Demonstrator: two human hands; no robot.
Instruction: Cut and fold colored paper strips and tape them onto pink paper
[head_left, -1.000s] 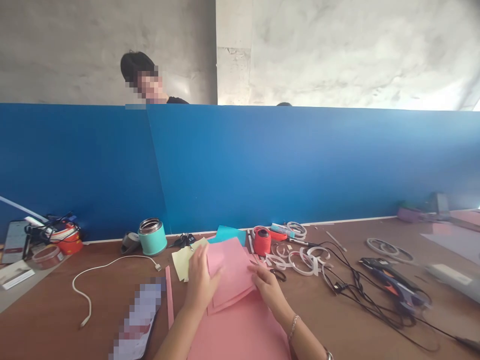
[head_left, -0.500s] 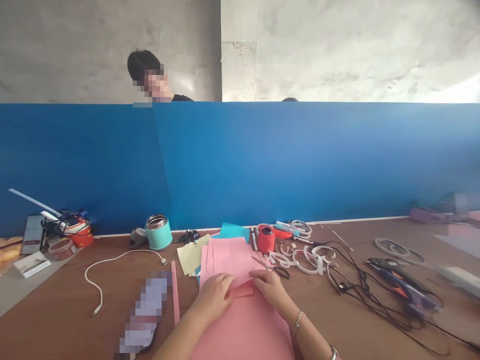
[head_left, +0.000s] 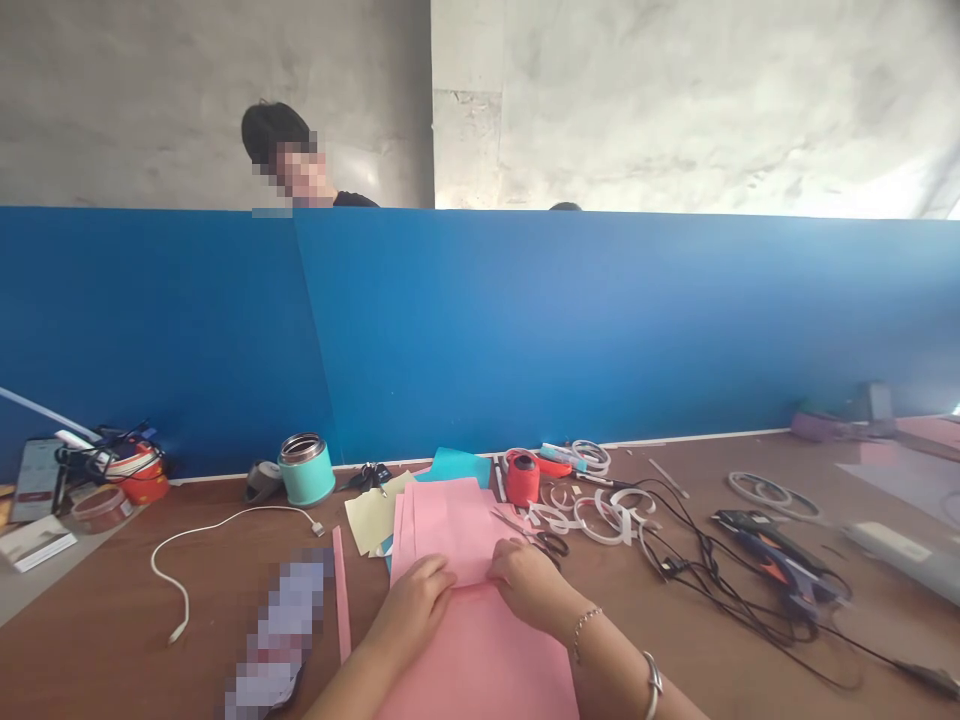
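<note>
My left hand (head_left: pixel 416 600) is closed on the near edge of a pink sheet of paper (head_left: pixel 450 520), its thumb at the edge and its fingers on top. At that same edge, on the right, my right hand (head_left: pixel 529 580) grips with curled fingers. Other pink sheets lie partly beneath, and a large pink sheet (head_left: pixel 480 660) stretches towards me under my wrists. Just beyond my right hand rest scissors (head_left: pixel 551 543), partly covered by it. Pale yellow paper (head_left: pixel 369 522) and blue paper (head_left: pixel 459 466) stick out behind the pink ones.
A pink strip (head_left: pixel 341 590) and a pixelated object (head_left: pixel 279 630) lie left, near a white cable (head_left: pixel 184 520) and a turquoise container (head_left: pixel 306 472). On the right are a red container (head_left: pixel 521 478), white strips (head_left: pixel 619 518) and a glue gun (head_left: pixel 780 565). A person (head_left: pixel 277 140) is behind the blue partition (head_left: pixel 525 320).
The near edge of the pink sheet, raised before, now lies lower. My right hand has moved slightly left and its fingers are more curled. The whole view has shifted a little.
</note>
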